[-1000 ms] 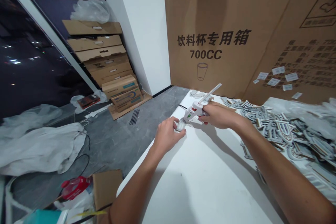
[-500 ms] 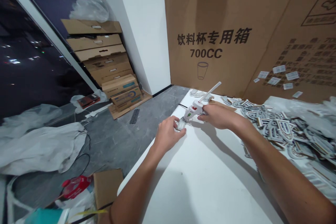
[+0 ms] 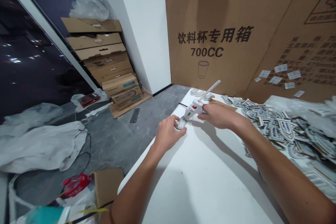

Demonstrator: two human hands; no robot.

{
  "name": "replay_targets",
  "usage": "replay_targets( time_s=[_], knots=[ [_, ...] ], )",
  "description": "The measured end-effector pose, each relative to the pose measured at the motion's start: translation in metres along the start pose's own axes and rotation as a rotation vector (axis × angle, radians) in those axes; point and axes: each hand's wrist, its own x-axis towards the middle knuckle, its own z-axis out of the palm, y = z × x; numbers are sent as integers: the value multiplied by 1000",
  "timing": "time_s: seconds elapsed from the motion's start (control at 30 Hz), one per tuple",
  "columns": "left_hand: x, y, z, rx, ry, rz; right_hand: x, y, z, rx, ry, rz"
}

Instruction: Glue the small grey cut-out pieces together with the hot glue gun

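Note:
My right hand (image 3: 216,114) is wrapped round the handle of a white hot glue gun (image 3: 193,109), with a long glue stick (image 3: 210,91) poking out of its back end. The gun tilts down to the left, its nozzle over a small whitish flat piece (image 3: 181,123) at the table's left edge. My left hand (image 3: 169,132) grips that piece between thumb and fingers. Whether the nozzle touches the piece is too small to tell. Several similar grey-white pieces (image 3: 201,93) lie just beyond the gun on the white table (image 3: 199,178).
A heap of grey-white cut-out pieces (image 3: 286,129) covers the table's right side, with clear plastic (image 3: 309,112) behind. A large cardboard box (image 3: 210,10) stands along the back. Left on the floor are stacked cartons (image 3: 110,66), a white cloth (image 3: 47,145) and an open box (image 3: 108,185).
Both hands, the glue gun and the small piece stay almost where they were. The view has shifted very slightly.

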Motion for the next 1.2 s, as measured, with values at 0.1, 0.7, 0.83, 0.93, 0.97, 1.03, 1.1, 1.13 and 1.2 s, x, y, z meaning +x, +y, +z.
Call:
replay_targets(
  time_s=[0.1, 0.7, 0.83, 0.93, 0.97, 1.03, 1.1, 1.13, 1.2],
  knots=[
    [0, 0, 0, -1, -5, -1, 0, 0, 0, -10, 5, -22],
    [1, 0, 0, 10, 3, 3, 2, 2, 5, 47, 34, -26],
    [1, 2, -1, 6, 0, -13, 0, 2, 3, 22, 14, -14],
    [0, 3, -1, 6, 6, -21, 0, 2, 2, -5, 10, -6],
    [0, 3, -1, 5, 9, -21, -1, 2, 2, -6, 11, -7],
    [0, 3, 0, 3, 12, -21, -1, 2, 3, 5, 12, -9],
    [1, 3, 0, 0, 12, -24, -1, 1, 3, 17, 10, -6],
    [1, 4, 0, 0, 10, -26, -1, 1, 3, 19, 9, -2],
    [1, 4, 0, 1, 8, -28, -2, 0, 3, 15, 9, 8]
  ],
)
